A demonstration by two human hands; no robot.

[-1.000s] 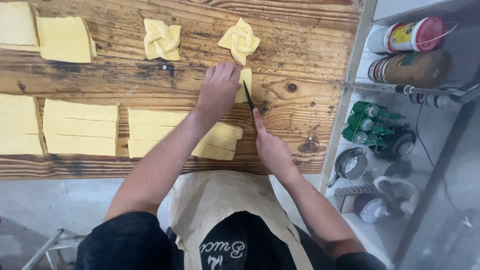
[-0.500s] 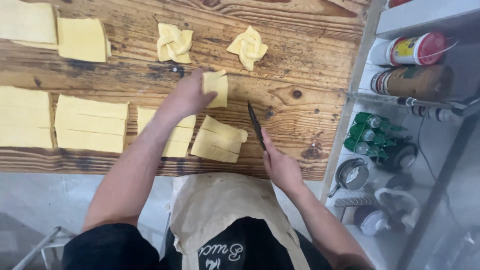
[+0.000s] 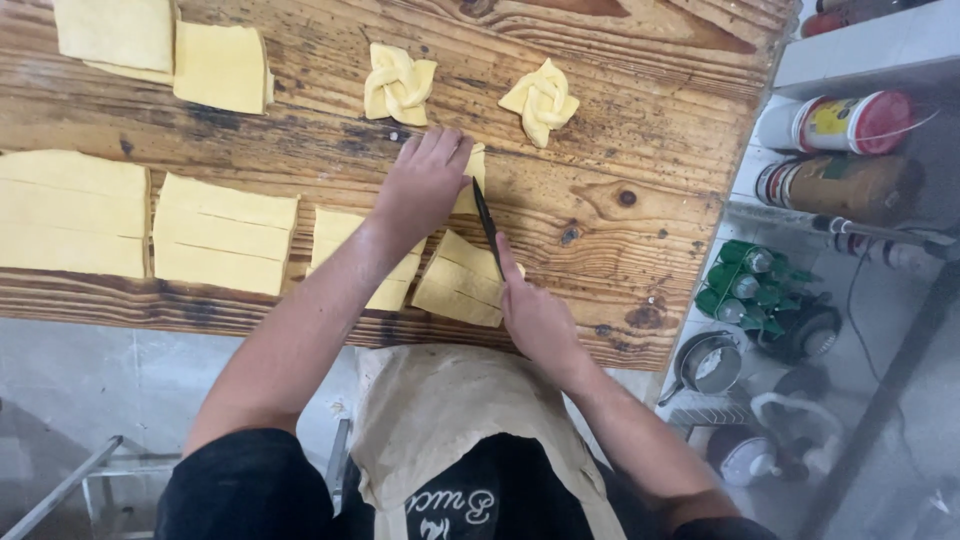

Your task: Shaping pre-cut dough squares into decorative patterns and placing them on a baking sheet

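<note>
On the scorched wooden plank surface [image 3: 640, 150], seen from the head camera, the left hand [image 3: 425, 185] lies flat with fingers spread and pressed down on a small square of pale yellow dough [image 3: 472, 172], covering most of it; nothing is gripped, only pinned. Half a second ago that square lay uncovered just beside the fingertips, and the hand has since slid over it. The right hand [image 3: 535, 315] is closed around the handle of a dark-bladed knife [image 3: 487, 222], forefinger laid along the spine; the blade, which was lifted off to the side a moment back, now rests its tip against the right edge of the pinned square, so the piece reads as being cut at a corner. Just beyond it lie two pale yellow dough pieces already folded into pinwheel knots [image 3: 400, 83], one left and one right, apart from each other. Nearer the person, a cut stack of dough squares [image 3: 460, 280] sits between the two forearms, with larger scored dough sheets [image 3: 225, 235] further left. A tan apron [image 3: 450, 410] hangs below the surface edge, and metal shelves with jars and bottles [image 3: 840, 125] stand at the right.
</note>
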